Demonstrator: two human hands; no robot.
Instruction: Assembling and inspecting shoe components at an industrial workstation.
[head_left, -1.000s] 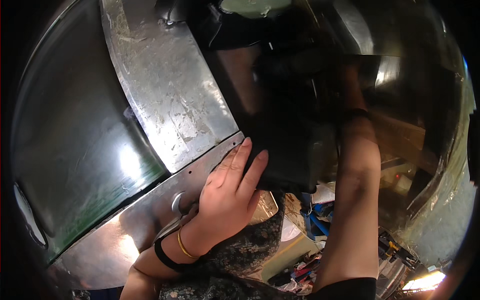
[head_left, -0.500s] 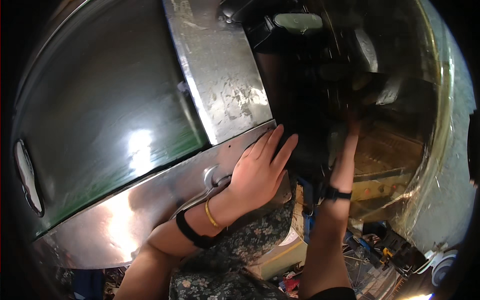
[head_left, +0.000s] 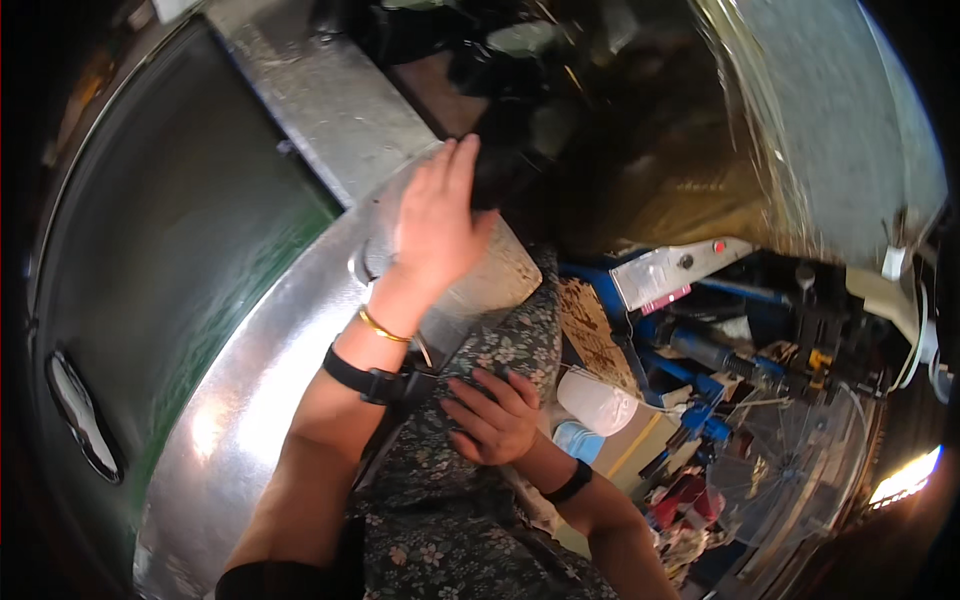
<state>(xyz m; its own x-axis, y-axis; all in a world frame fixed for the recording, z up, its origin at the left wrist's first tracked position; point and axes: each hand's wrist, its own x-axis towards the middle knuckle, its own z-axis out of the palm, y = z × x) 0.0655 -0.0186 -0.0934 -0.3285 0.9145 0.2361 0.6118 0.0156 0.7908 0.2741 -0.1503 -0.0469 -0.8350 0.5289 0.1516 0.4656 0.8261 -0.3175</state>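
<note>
My left hand (head_left: 438, 225) is at the curved metal rim (head_left: 265, 345), fingers stretched toward the corner of a worn metal plate (head_left: 325, 100). Whether its palm presses on the rim cannot be told. A yellow bangle (head_left: 383, 326) and a black band (head_left: 362, 377) circle that wrist. Against the front of my dark floral apron (head_left: 450, 540), my right hand (head_left: 497, 417) lies with its fingers apart and slightly bent; I make out nothing in it. Beside the left hand is a small curved metal handle (head_left: 359, 263).
A dark green panel (head_left: 160, 240) fills the left, bordered by the rim. Past the plate is a dark recess with black machine parts (head_left: 500, 80). To the right are a control box with knobs (head_left: 680, 270), a white tub (head_left: 597, 402), blue tools (head_left: 700, 420) and a clear disc (head_left: 790, 460).
My right hand has come back out of the dark recess to the apron. The left hand stays near the plate's corner, its fingers closer together. The view has swung right.
</note>
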